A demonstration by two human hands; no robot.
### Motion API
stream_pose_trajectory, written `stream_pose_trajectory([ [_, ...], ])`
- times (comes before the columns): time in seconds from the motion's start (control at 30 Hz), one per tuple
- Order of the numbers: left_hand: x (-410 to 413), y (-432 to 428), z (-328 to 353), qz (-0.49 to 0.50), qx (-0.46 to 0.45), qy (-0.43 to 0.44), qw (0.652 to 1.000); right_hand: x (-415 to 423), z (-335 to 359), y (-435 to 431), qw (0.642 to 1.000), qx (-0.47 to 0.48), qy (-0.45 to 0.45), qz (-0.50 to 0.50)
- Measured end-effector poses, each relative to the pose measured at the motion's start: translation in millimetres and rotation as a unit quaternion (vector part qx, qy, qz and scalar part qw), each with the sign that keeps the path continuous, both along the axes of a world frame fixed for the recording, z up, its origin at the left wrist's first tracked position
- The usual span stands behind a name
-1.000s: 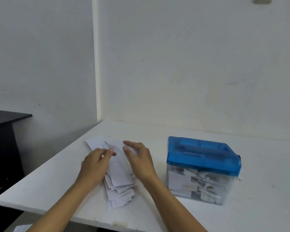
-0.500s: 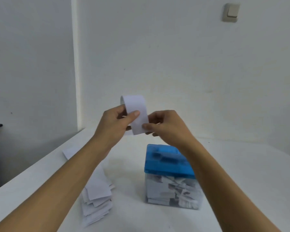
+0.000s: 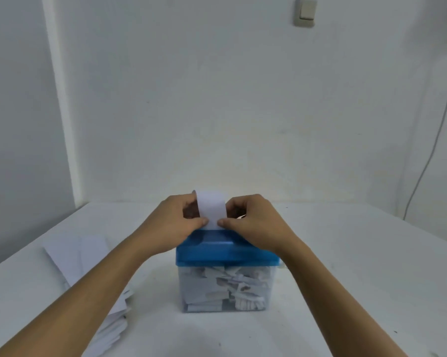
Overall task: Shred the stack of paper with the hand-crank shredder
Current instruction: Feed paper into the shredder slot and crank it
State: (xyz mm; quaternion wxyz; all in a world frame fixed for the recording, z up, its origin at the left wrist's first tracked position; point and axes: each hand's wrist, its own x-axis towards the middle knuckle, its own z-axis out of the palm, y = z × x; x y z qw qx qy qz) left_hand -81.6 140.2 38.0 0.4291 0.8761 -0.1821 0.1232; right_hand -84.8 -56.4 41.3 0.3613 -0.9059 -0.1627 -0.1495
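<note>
Holding one slip of paper [image 3: 212, 205] between your two hands, you have it standing upright over the one hand-crank shredder [image 3: 226, 266], which sits mid-way across the white surface [image 3: 358, 279]. The slip's long axis runs vertically. Its top end curls slightly away from you and its bottom end meets the blue lid [image 3: 227, 249]; your thumbs hide whether it has entered the slot.

Your left hand [image 3: 169, 224] pinches the slip's left edge near the bottom, with the thumb tip on the face toward you and the other fingers curled behind. Your right hand [image 3: 257, 224] does the same on the right edge. Each grip is clamped on the paper, and the two thumb tips nearly meet.

Under the lid, the clear bin [image 3: 185, 287] is packed with cut strips [image 3: 243, 279], too tangled to count. One loose stack of paper [image 3: 80, 256] lies flat to the left of the shredder, apart from it and partly under your left forearm. The wall carries one switch [image 3: 304, 12], and one cable [image 3: 434, 135] hangs at the right.
</note>
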Motion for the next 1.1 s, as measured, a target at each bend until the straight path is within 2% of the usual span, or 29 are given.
stream_pose_trajectory([
  [0.2,1.2,-0.6,-1.4,0.026,0.037,-0.013,0.999,-7.8,-2.8,-3.5,0.999,0.034,-0.018,-0.009],
  [0.53,1.4,-25.6,-18.2,0.025,-0.015,-0.018,0.999,-10.6,-3.1,-3.6,0.999,0.009,-0.018,-0.029],
  [0.67,3.9,-27.3,-27.2,0.031,-0.060,-0.018,0.998,-15.6,-2.3,-17.2,0.986,0.159,-0.055,-0.020],
  [0.73,4.4,-27.0,-29.8,0.029,-0.087,-0.021,0.996,-23.6,-12.6,-32.5,0.968,0.225,-0.094,-0.059],
  [0.8,5.2,-26.4,-32.8,0.026,-0.105,-0.016,0.994,-35.3,-33.3,-49.2,0.958,0.247,-0.099,-0.107],
  [0.93,7.4,-25.9,-35.7,0.033,-0.110,-0.003,0.993,-51.1,-82.0,-69.6,0.977,0.186,-0.023,-0.104],
  [1.1,9.6,-27.1,-38.1,0.046,-0.109,-0.007,0.993,-57.4,-104.6,-69.3,0.993,0.024,-0.024,-0.113],
])
